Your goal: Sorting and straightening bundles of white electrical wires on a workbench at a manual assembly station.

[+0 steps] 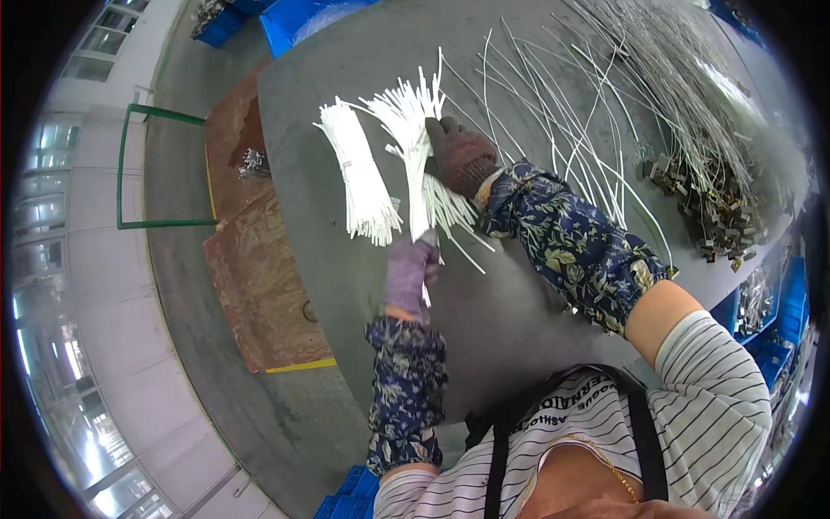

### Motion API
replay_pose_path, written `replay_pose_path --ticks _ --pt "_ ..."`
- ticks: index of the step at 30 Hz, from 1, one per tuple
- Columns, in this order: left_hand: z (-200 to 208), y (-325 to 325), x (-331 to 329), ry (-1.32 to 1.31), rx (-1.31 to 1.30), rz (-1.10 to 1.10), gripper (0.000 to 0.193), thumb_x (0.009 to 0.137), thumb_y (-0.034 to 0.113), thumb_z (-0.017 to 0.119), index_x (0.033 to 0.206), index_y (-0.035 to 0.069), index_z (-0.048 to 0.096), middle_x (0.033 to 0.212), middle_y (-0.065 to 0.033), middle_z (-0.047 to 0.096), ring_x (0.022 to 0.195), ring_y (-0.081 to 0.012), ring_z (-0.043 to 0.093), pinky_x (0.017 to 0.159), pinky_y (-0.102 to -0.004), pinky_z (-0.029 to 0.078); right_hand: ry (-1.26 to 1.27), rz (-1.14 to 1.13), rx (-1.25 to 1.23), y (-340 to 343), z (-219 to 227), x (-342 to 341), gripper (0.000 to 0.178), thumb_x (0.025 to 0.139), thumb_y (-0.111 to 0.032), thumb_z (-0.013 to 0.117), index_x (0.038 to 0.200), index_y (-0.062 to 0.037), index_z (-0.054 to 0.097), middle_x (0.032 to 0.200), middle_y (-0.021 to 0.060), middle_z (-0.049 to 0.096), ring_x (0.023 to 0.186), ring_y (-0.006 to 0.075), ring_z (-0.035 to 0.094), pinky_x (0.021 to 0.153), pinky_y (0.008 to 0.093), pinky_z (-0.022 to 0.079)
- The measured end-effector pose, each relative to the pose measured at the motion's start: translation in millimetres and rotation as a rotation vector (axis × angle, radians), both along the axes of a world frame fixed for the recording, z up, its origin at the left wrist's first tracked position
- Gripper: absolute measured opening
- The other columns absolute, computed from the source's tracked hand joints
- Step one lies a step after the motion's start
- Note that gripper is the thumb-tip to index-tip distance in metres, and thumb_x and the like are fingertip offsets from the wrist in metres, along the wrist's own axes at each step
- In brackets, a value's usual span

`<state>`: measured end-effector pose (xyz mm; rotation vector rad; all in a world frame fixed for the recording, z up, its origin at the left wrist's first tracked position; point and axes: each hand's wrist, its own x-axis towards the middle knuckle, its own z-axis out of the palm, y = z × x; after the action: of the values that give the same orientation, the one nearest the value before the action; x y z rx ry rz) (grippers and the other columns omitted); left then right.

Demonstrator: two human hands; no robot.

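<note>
In my left hand point(411, 266), which wears a purple glove, the lower part of a loose bundle of thin white tubes point(416, 173) is gripped. The tubes fan out at the top, away from me. My right hand point(462, 156), in a dark maroon-grey glove, is curled against the upper right side of this bundle. More white tube ends point(451, 212) spread out below the right hand. What lies under its palm is hidden. To the left, a second bundle of white tubes point(354, 173), gathered near its middle, lies on the grey table point(298, 112).
Loose white strands point(553, 104) are scattered over the table's far right. Beyond them lies a large heap of thin wires point(683, 86) with small metal parts point(709, 208) at their ends. Blue bins point(281, 26) stand around the table. A reddish-brown board point(259, 285) lies left of it.
</note>
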<state>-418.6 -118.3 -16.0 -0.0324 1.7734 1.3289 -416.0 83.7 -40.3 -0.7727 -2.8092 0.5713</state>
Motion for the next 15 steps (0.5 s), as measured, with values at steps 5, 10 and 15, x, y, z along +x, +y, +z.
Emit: replay_pose_path --ticks 5,10,15 --pt "-11.9 -99.3 76.2 0.071 0.243 0.070 0.028 0.079 0.021 0.069 0.097 0.003 0.057 0.064 -0.0017 0.052 0.058 -0.0135 0.054 0.047 -0.0254 0.041 -0.027 0.045 -0.172 -4.6 6.3 -4.7 0.050 0.083 -0.035 0.061 0.119 -0.0046 0.047 0.120 0.0222 0.051 0.102 0.0387 0.058 0.084 0.0461 0.049" --pt "44.9 -88.2 114.3 -0.219 0.469 0.063 0.021 0.075 0.006 0.067 0.094 -0.003 0.062 0.080 -0.0115 0.065 0.068 -0.0197 0.062 0.062 -0.0310 0.053 -0.044 0.027 -0.211 15.8 22.9 18.4 0.050 0.079 -0.035 0.068 0.115 -0.0033 0.052 0.117 0.0230 0.053 0.103 0.0400 0.057 0.084 0.0455 0.048" --pt "-2.5 -71.0 115.0 0.554 0.302 -0.222 0.028 0.081 0.023 0.071 0.095 0.000 0.062 0.091 -0.0108 0.065 0.087 -0.0219 0.063 0.078 -0.0357 0.051 0.166 -0.044 -0.337 -16.0 47.5 101.9 0.044 0.080 -0.030 0.067 0.118 -0.0098 0.057 0.117 0.0127 0.057 0.102 0.0329 0.059 0.086 0.0416 0.048"
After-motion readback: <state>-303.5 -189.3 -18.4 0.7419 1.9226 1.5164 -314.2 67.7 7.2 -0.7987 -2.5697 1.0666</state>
